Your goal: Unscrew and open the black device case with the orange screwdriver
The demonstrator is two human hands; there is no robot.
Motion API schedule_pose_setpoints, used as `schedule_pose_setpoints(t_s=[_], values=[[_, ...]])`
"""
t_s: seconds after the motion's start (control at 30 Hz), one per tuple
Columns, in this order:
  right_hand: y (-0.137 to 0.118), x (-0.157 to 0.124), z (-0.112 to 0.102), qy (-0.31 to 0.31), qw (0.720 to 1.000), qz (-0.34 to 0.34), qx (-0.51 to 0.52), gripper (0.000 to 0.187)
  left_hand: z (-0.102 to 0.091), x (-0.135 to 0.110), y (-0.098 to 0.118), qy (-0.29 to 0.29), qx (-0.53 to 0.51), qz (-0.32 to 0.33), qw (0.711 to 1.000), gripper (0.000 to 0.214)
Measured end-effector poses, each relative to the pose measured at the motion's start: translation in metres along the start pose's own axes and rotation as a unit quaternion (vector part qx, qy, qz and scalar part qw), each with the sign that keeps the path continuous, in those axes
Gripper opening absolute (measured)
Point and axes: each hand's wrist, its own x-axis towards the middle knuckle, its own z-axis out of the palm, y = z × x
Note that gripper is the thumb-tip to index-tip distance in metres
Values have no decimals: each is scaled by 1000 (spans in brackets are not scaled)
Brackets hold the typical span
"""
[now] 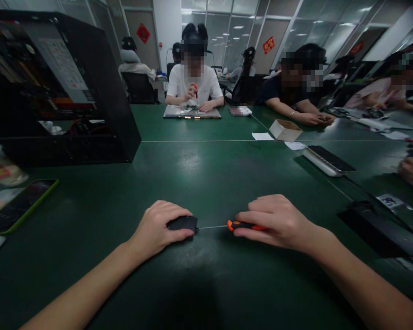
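Observation:
On the green table (189, 183), my left hand (158, 224) is closed around a small black device (183, 223), which looks like a computer mouse. My right hand (275, 222) grips the black and orange handle of a screwdriver (242, 225). The thin metal shaft points left, and its tip meets the right end of the black device. Whether the tip sits on a screw is too small to tell. My palm and fingers cover part of the device and the rear of the handle.
A large black computer case (106, 96) stands at the left, near a phone with a green edge (20, 206) and a plastic cup (3, 167). To the right are a power bank-like device (326, 160), a black box (382, 229) with cables and a small carton (285, 130). Co-workers sit opposite and right.

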Motion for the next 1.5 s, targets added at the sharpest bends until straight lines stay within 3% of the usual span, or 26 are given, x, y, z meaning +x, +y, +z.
schedule_pose_setpoints(t_s=[0.1, 0.17, 0.27, 0.33, 0.4, 0.53, 0.67, 0.93, 1.07, 1.13, 1.23, 1.4, 1.5], values=[[-6, -1, -3, -14, 1000, 24, 8, 29, 0, 0, 0, -1, -5, 2, 1000, 45], [-6, 1, 0, -51, 985, 131, 103, 31, 0, 0, 0, -3, -9, 2, 1000, 49], [-8, 7, 7, -102, 911, 326, 231, 33, -1, 0, 0, -4, -10, 4, 1000, 50], [-9, 10, 11, -113, 883, 376, 259, 33, -1, 0, 0, -3, -7, 5, 1000, 50], [-7, 9, 14, -113, 899, 343, 246, 34, -1, 0, 0, 1, -5, 8, 1000, 48], [2, -2, 23, -171, 953, 192, 159, 43, -1, 1, 3, 12, 2, 17, 1000, 47], [3, -10, 41, -217, 962, 130, 105, 45, 0, 1, 4, 30, 0, 20, 999, 47], [-12, -2, 51, -196, 966, 143, 85, 45, 5, -2, 8, 45, -32, -15, 998, 49], [-8, -3, 49, -196, 965, 157, 81, 45, -10, 2, 1, -42, -79, -20, 996, 70], [-5, -5, 46, -191, 965, 163, 80, 45, -19, 4, -5, -91, -96, -9, 991, 54], [-3, -7, 45, -185, 966, 167, 74, 45, -22, 6, -9, -86, -103, -47, 990, 41], [-14, -3, 53, -156, 964, 205, 63, 40, -8, 5, -1, -29, -100, -92, 990, 46], [-20, -1, 53, -142, 960, 235, 60, 39, -8, 4, 0, -43, -100, -83, 991, 43]])
